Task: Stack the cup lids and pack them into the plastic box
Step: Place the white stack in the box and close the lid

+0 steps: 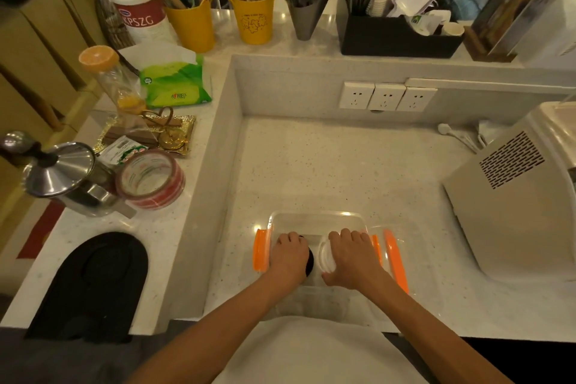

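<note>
Inside the plastic box (314, 218), left hand (291, 254) grips black lids (310, 263), right hand (352, 256) white lids (326, 257).

The letters "KPSZG" were printed in white on the red label of the white-capped bottle (137, 6) at the far left of the counter. Print on the green tissue pack (176, 84) and the tape roll (151, 179) could not be read.

Clear plastic box (314, 218) with orange clips (261, 254); black lids (310, 262), white lids (326, 257).
</note>
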Action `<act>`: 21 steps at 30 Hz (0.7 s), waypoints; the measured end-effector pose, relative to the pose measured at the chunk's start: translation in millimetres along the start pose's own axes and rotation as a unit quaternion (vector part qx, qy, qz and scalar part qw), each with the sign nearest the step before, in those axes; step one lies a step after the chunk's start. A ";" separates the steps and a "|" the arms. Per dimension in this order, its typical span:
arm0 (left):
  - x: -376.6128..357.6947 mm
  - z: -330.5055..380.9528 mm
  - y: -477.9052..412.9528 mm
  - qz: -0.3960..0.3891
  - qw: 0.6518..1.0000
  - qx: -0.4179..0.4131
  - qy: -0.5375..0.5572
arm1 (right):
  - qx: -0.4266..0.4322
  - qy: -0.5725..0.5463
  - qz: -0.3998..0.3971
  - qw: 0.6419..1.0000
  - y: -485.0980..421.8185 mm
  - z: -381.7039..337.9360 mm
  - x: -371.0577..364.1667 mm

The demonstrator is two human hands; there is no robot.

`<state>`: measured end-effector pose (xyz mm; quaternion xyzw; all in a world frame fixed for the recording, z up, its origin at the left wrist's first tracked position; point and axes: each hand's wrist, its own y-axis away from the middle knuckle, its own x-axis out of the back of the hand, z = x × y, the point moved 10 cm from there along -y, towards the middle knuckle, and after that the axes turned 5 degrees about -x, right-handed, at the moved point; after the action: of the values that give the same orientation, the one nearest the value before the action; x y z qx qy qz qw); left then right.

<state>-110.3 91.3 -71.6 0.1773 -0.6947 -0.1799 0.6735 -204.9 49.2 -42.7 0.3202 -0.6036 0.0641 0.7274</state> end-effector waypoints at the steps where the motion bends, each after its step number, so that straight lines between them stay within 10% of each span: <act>1: 0.7 -0.2 0.7 -0.005 1.000 0.006 -0.003 | -0.002 0.001 -0.006 1.000 -2.5 -1.8 -3.6; 21: 10.4 2.6 5.0 0.054 0.998 0.026 0.005 | -0.050 -0.020 -0.024 0.998 -27.7 -10.8 -36.2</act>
<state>-113.3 90.6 -60.2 0.1580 -0.7042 -0.1244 0.6810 -192.1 43.9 -87.4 0.2996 -0.6125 0.0099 0.7314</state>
